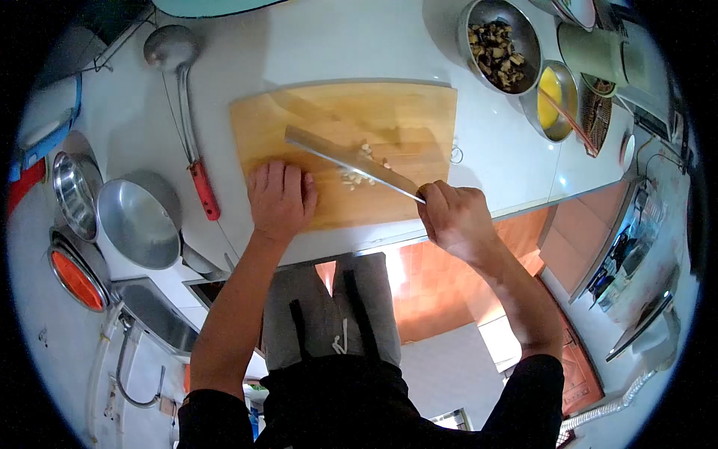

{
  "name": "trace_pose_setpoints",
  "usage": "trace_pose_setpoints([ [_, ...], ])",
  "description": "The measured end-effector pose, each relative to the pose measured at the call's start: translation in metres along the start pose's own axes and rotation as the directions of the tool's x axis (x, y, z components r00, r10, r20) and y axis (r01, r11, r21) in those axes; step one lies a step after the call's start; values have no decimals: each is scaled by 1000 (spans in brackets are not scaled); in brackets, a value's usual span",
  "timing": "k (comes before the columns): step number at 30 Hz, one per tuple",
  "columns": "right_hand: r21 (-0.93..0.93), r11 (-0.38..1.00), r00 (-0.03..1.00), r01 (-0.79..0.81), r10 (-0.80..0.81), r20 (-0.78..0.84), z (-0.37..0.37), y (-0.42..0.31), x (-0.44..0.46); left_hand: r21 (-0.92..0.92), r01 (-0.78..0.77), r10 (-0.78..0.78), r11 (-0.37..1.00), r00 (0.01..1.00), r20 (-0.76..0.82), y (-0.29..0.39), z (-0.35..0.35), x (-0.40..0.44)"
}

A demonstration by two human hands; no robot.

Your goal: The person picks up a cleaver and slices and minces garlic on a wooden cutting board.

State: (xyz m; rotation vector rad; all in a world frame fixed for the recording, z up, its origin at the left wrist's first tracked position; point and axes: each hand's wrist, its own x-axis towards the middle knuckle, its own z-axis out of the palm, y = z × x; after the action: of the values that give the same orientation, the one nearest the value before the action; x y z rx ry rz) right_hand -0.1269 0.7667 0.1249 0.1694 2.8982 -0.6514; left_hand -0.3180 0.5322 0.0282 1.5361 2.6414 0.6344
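Nearest the camera, a black top (336, 396) is seen on the near side of the cutting board (419, 105), with grey trousers (329, 322) below it. The knife (336, 156) is grasped by its handle in the clenched right hand (458, 217), at the board's near right corner, and its blade is slanted over the board toward the far left. The left hand (281, 196) is laid palm down on the board's near left part, fingers together and lightly bent, with nothing seen to be grasped. Small pale chopped pieces (354, 179) are scattered on the board, on both sides of the blade. Left of the board, a ladle (187, 105) with a red handle is laid on the white counter (359, 45); farther left, a deep metal pot (142, 224) and a shiny metal bowl (77, 196) are placed side by side. Beyond the board's far right corner, dark chopped pieces (496, 58) are held in one bowl (527, 37) and yellow liquid (548, 97) in a smaller bowl (568, 93), across whose rim chopsticks (570, 123) are laid.
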Motion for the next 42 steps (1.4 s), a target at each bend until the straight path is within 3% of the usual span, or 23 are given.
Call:
trace_pose_setpoints([
  [9,-43,999,998,21,-18,66,14,6,2,14,-6,6,1000,999,48,0,-3,-1],
  [23,-35,999,999,3,-2,41,10,6,1,65,-7,3,998,998,64,2,-1,1],
  [28,24,990,988,-139,141,-71,12,-7,-6,0,45,-44,999,989,143,5,-3,2],
  [37,34,968,957,-250,252,-140,22,-19,-8,63,-9,3,998,996,86,2,0,4],
  [42,42,910,896,-412,413,-162,27,-35,-12,48,-35,32,998,997,76,4,-5,3],
])
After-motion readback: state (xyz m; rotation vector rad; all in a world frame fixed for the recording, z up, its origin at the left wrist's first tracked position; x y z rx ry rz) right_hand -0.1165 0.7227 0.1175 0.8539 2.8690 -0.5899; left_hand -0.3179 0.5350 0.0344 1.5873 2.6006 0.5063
